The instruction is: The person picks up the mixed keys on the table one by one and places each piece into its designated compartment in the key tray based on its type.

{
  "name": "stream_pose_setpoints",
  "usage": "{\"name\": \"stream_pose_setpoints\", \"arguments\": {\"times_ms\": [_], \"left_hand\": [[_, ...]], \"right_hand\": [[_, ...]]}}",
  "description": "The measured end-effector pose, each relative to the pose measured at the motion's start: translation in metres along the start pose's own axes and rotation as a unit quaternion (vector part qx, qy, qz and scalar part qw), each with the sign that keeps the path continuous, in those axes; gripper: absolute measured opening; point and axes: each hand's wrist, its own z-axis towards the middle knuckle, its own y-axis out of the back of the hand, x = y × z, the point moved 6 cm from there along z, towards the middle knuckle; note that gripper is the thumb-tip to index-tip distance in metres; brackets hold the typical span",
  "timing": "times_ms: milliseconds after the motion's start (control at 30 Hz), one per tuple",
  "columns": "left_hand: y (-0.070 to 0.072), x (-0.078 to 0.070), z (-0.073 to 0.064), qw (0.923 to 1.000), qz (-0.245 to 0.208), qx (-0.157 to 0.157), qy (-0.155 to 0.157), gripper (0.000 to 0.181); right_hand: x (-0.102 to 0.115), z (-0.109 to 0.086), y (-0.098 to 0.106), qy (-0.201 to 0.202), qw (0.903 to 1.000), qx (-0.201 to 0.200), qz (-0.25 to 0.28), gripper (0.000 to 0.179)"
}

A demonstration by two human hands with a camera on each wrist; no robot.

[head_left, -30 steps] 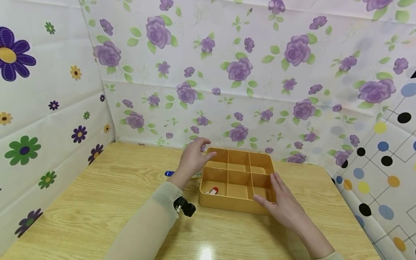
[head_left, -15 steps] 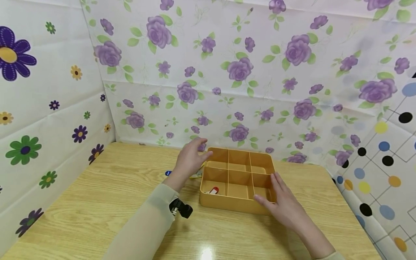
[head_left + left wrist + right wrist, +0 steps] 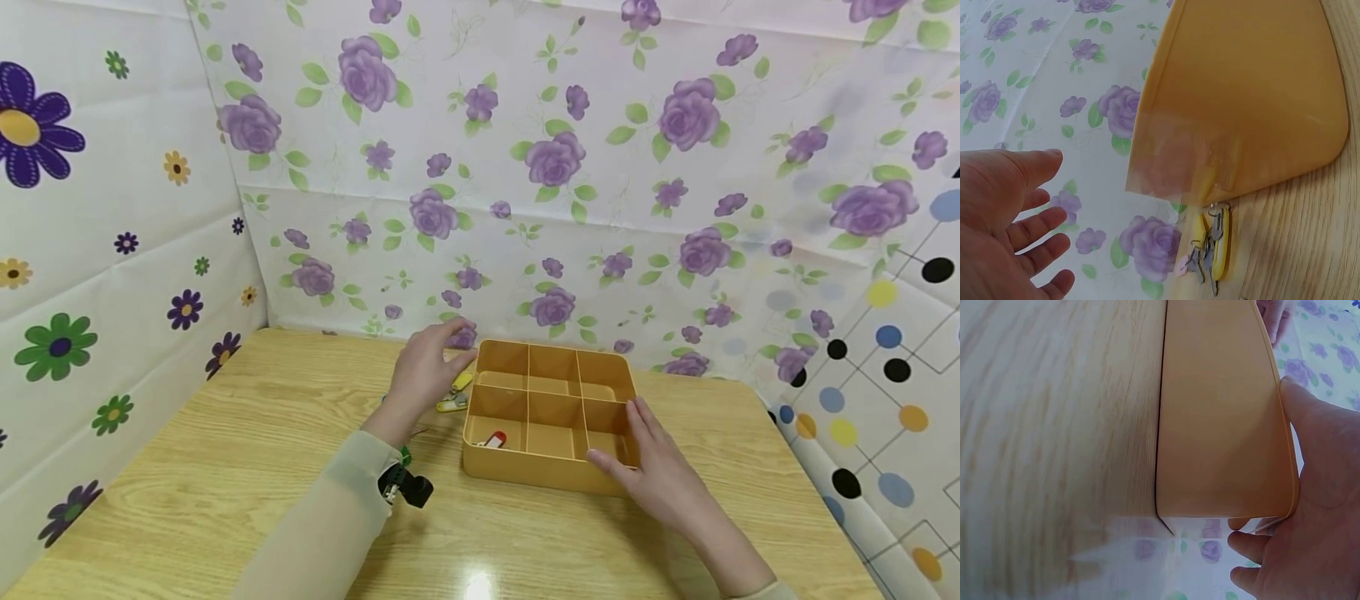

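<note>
An orange box [image 3: 551, 473] with several compartments stands on the table. My right hand [image 3: 663, 471] rests at its front right corner, thumb at the front rim and straight fingers along the right side. To the left of the box my left hand [image 3: 426, 371] hovers with fingers spread, holding nothing. A red and white key tag [image 3: 495, 439] lies in the front left compartment. Just outside the left wall are yellow key tags [image 3: 452, 404]; metal keys [image 3: 1213, 244] show among them in the left wrist view. My left arm partly hides a green piece [image 3: 406, 456].
The wooden table [image 3: 210, 467] meets a floral-patterned cloth wall [image 3: 495, 275] at the back. A flower-print sheet [image 3: 135, 275] rises on the left, a dotted one [image 3: 885, 400] on the right. A black wrist camera [image 3: 405, 485] sits on my left sleeve.
My left hand has drawn leftward, away from the box's back left corner. More of the yellow key tags and the green piece now show. The right hand and box have stayed put.
</note>
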Motion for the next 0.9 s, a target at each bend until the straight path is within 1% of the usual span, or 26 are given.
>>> {"name": "stream_pose_setpoints", "arguments": {"times_ms": [133,233,500,633,800,900], "left_hand": [[0.005,0.006,-0.005,0.9997,0.010,0.004,0.021,0.054],[0.008,0.011,-0.009,0.9994,0.009,0.010,0.033,0.061],[0.015,0.024,-0.020,0.9993,0.008,0.015,0.034,0.059],[0.017,0.029,-0.026,0.9988,0.009,0.028,0.040,0.061],[0.021,0.035,-0.033,0.9982,0.025,0.036,0.041,0.060],[0.024,0.040,-0.038,0.9976,0.031,0.047,0.042,0.059]], "right_hand": [[0.001,0.000,0.000,0.002,1.0000,0.003,0.001,0.115],[0.001,0.000,0.000,0.003,1.0000,0.003,0.002,0.116],[0.001,0.000,0.001,0.003,1.0000,0.001,-0.002,0.117],[0.001,0.000,0.002,0.005,1.0000,0.000,-0.004,0.116],[0.001,0.001,0.002,0.009,0.9999,-0.002,-0.003,0.116],[0.001,0.001,0.002,0.009,1.0000,-0.002,-0.001,0.116]]}}
